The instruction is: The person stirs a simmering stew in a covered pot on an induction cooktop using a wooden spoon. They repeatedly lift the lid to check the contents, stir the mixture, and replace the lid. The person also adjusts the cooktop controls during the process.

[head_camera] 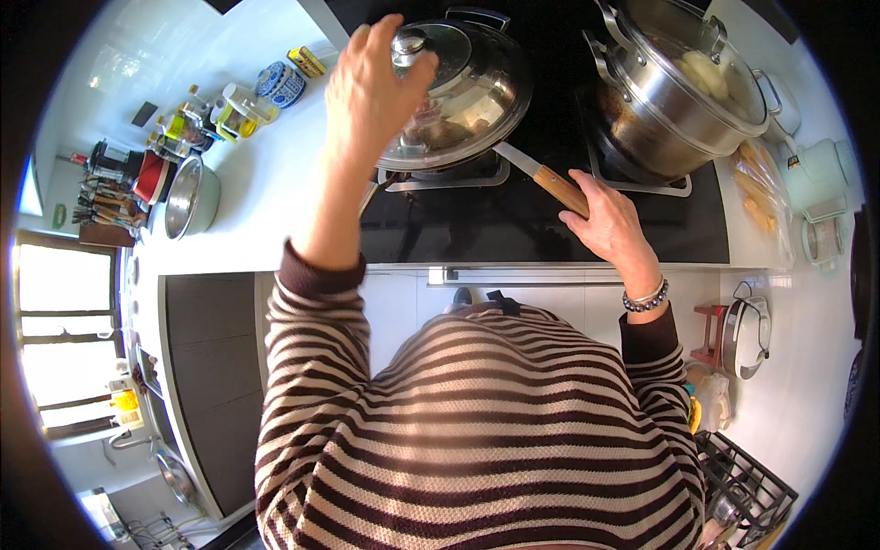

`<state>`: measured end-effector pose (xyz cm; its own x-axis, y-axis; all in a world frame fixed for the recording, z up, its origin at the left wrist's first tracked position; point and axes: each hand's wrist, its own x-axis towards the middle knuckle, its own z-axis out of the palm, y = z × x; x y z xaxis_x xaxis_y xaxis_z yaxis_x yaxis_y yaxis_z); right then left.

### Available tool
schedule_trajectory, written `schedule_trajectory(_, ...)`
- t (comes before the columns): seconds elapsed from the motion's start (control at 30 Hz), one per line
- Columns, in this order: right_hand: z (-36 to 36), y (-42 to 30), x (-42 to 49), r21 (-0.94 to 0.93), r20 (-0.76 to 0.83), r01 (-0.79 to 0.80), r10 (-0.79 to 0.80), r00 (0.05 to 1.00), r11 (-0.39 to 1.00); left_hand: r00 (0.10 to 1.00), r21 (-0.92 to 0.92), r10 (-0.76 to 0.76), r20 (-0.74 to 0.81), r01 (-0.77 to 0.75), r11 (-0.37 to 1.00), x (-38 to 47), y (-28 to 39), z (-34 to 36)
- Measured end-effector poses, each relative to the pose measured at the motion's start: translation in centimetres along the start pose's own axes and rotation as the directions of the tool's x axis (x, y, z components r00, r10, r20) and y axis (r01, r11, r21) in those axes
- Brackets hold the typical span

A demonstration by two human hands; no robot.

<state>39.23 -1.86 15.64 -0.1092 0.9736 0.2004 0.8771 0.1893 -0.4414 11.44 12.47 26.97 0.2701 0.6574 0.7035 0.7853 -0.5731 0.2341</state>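
My left hand point(375, 93) is beside the round knob point(409, 41) of a domed lid with a glass centre point(481, 89). Its fingers and thumb are spread around the knob, and I see no firm grip. The lid covers a pan on the left burner, with food dimly visible through the glass. In my right hand point(608, 216) is the wooden handle of a metal utensil point(560, 190), probably a spatula. Its metal neck reaches the lid's near rim, and whatever lies beyond is hidden.
A steel steamer pot point(660, 113) with a glass lid stands on the right burner of the black hob point(474, 234). Bagged food point(756, 185) lies at the right. Along the left counter are a bowl point(192, 199), oil bottles point(237, 117), a blue-and-white jar point(280, 84) and a knife block point(106, 232).
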Motion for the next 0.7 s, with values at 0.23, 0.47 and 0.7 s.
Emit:
schedule_trajectory(0.23, -0.8, -0.2, -0.3, 0.049, 0.029, 0.005, -0.006, 1.000, 0.999, 0.999, -0.341, -0.024, 0.041, 0.037, 0.939, -13.8, 5.3, 1.6)
schedule_trajectory(0.47, 0.1, 0.6, -2.3, 0.283, -0.202, 0.031, 0.028, 0.979, 0.958, 0.885, -0.295, -0.430, 0.177, 0.464, 0.835, -24.4, 0.7, 6.8)
schedule_trajectory(0.7, 2.2, 4.6, -6.1, 0.662, -0.395, 0.063, 0.277, 0.876, 0.747, 0.883, -0.253, -0.464, 0.071, 0.465, 0.848, -27.5, -2.2, 9.7)
